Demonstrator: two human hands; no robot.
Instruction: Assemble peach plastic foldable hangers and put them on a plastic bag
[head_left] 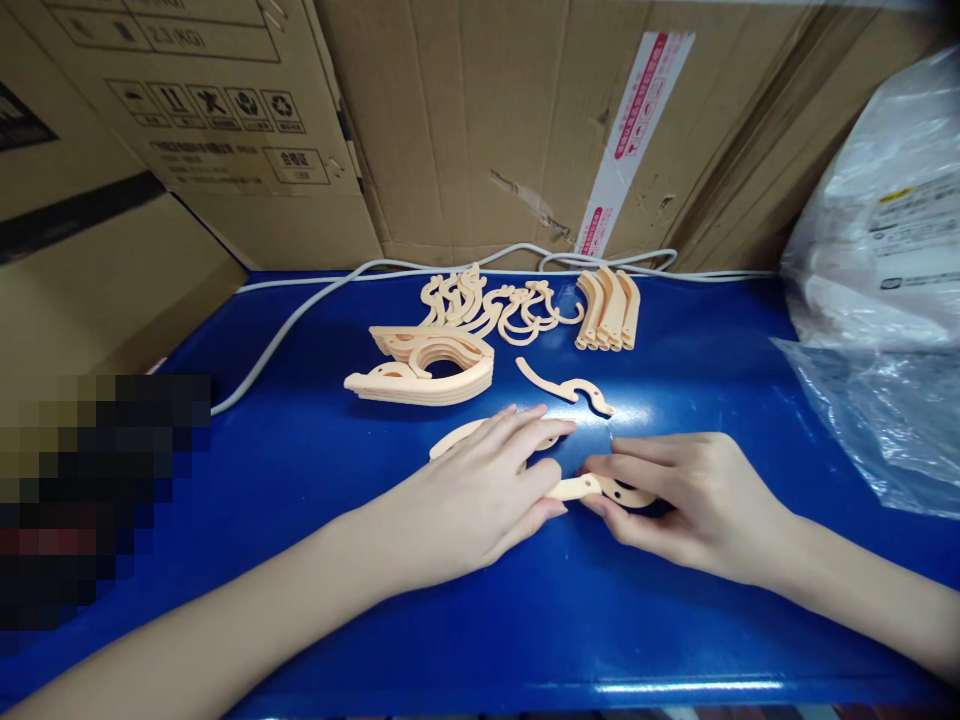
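Observation:
Near the middle of the blue table, my left hand pinches a flat beige plastic hanger arm between thumb and index finger, its other fingers stretched forward. My right hand grips a curved beige hanger part with a small hole in it. The two pieces meet end to end between my hands; whether they are joined I cannot tell. Under my left fingers lies another beige curved piece, partly hidden. Just beyond my hands rests a single beige hook.
Stacked beige folding hangers stand behind my left hand. Loose hooks and a row of curved arms lie farther back. A white cable runs along cardboard boxes. Clear plastic wrapping covers the right side.

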